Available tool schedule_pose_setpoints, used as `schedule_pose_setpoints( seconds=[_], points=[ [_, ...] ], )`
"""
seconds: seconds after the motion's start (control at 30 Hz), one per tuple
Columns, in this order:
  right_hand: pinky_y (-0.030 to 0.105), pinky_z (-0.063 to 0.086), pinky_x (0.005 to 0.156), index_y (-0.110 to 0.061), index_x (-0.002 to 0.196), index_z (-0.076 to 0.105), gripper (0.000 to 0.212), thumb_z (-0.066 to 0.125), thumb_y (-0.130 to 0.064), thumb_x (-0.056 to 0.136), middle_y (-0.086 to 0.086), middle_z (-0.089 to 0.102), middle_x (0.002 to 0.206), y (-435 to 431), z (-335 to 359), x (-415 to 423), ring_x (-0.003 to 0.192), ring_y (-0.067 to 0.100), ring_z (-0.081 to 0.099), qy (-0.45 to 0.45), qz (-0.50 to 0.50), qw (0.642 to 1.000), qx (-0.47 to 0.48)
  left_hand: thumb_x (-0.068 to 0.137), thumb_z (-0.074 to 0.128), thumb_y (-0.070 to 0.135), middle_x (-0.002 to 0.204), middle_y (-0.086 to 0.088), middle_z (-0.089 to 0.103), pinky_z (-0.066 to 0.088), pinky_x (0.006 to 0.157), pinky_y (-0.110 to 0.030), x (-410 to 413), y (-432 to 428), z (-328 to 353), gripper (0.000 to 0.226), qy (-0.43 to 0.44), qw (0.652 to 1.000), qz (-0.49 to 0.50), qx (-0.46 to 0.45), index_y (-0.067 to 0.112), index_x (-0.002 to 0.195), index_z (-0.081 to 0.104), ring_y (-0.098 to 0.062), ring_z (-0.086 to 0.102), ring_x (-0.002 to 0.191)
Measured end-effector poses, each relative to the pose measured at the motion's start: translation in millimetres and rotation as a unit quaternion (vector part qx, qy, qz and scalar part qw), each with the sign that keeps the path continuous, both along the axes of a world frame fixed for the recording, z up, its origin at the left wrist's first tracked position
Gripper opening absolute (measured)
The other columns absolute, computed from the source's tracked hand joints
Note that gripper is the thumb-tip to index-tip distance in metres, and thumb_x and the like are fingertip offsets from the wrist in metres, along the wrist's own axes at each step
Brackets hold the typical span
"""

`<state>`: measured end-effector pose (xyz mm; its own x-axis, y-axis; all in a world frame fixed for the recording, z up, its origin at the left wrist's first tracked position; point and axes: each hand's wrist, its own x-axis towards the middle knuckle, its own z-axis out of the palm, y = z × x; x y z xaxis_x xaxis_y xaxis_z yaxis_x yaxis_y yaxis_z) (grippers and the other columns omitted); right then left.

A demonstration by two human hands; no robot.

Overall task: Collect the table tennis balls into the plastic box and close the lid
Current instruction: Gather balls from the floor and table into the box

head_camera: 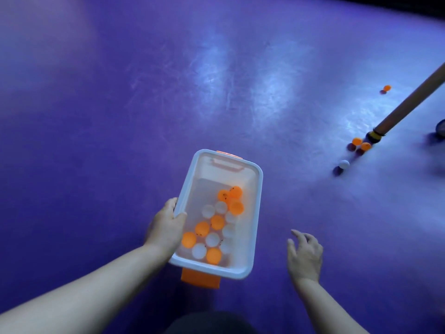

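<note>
The left hand grips the rim of the clear, orange-latched plastic box; the right hand hangs empty, fingers loose; many orange and white balls are boxed; four loose balls remain on the purple floor; no lid in view.

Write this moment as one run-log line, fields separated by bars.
left hand grips plastic box rim | right hand open, empty | box open, collected balls inside | orange balls and white ball loose on floor by pole
</note>
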<state>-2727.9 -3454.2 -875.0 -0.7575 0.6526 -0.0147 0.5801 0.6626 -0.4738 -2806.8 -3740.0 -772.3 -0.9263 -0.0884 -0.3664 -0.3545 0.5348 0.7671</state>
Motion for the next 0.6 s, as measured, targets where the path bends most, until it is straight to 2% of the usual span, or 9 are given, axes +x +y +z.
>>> schedule_pose_setpoints(
  seconds=[0.07,0.13,0.23,0.3,0.43,0.53,0.6],
  points=[
    [0.041,0.03,0.108,-0.025,0.14,0.044,0.045,0.05,-0.027,0.095,0.012,0.03,0.151,3.9,-12.6,14.9,0.138,0.031,0.025,-0.161,0.031,0.986,0.008,0.089,0.05,0.019,0.107,-0.002,0.067,0.051,0.085,-0.044,0.4,0.9,-0.2,0.029,-0.005,1.0,-0.003,-0.001,0.024,0.117,0.053,-0.03,0.062,0.096],
    [0.039,0.022,0.114,-0.031,0.145,0.033,0.05,0.045,-0.025,0.097,0.007,0.013,0.159,6.6,-20.1,23.6,0.145,0.025,0.013,-0.24,0.068,0.968,-0.002,0.088,0.05,0.02,0.106,-0.003,0.067,0.052,0.085,-0.045,0.1,0.7,-0.4,0.028,-0.004,1.0,-0.005,-0.001,0.025,0.115,0.054,-0.03,0.062,0.095],
    [0.038,0.022,0.115,-0.024,0.141,0.043,0.049,0.04,-0.008,0.094,0.007,0.018,0.158,12.2,-21.5,30.7,0.145,0.024,0.016,-0.265,0.045,0.963,-0.022,0.087,0.05,0.022,0.105,-0.002,0.067,0.051,0.085,-0.045,-0.7,0.5,-0.4,0.027,-0.002,1.0,-0.006,0.0,0.026,0.114,0.054,-0.029,0.062,0.094],
    [0.038,0.033,0.107,-0.021,0.137,0.047,0.046,0.036,-0.006,0.096,0.008,0.024,0.155,19.4,-22.9,38.3,0.141,0.026,0.022,-0.255,-0.011,0.966,-0.044,0.086,0.049,0.025,0.106,-0.002,0.066,0.051,0.085,-0.045,-1.5,0.8,-1.8,0.03,-0.001,1.0,-0.002,-0.002,0.025,0.116,0.054,-0.029,0.061,0.094],
    [0.036,0.042,0.092,-0.014,0.13,0.054,0.038,0.044,-0.008,0.094,0.01,0.045,0.139,29.4,-30.5,50.7,0.125,0.028,0.04,-0.203,-0.011,0.978,-0.057,0.09,0.048,0.019,0.105,-0.002,0.065,0.051,0.084,-0.045,-1.1,3.4,-6.4,0.031,-0.008,1.0,-0.001,-0.009,0.023,0.12,0.053,-0.029,0.061,0.094],
    [0.034,0.041,0.081,-0.008,0.116,0.062,0.032,0.058,-0.025,0.09,0.015,0.064,0.112,21.2,-15.5,34.3,0.106,0.034,0.057,-0.062,-0.066,0.988,-0.126,0.09,0.047,0.018,0.102,-0.001,0.065,0.052,0.084,-0.045,-1.5,7.5,-10.2,0.029,-0.013,1.0,-0.004,-0.003,0.024,0.118,0.053,-0.028,0.061,0.092],
    [0.028,0.04,0.065,-0.01,0.094,0.065,0.044,0.052,-0.05,0.08,0.009,0.065,0.081,6.4,10.1,11.1,0.081,0.03,0.06,0.061,-0.088,0.975,-0.195,0.09,0.046,0.018,0.1,0.002,0.065,0.053,0.083,-0.045,-3.6,12.7,-13.4,0.028,-0.016,1.0,-0.006,0.004,0.027,0.116,0.053,-0.026,0.061,0.092]
  ],
)
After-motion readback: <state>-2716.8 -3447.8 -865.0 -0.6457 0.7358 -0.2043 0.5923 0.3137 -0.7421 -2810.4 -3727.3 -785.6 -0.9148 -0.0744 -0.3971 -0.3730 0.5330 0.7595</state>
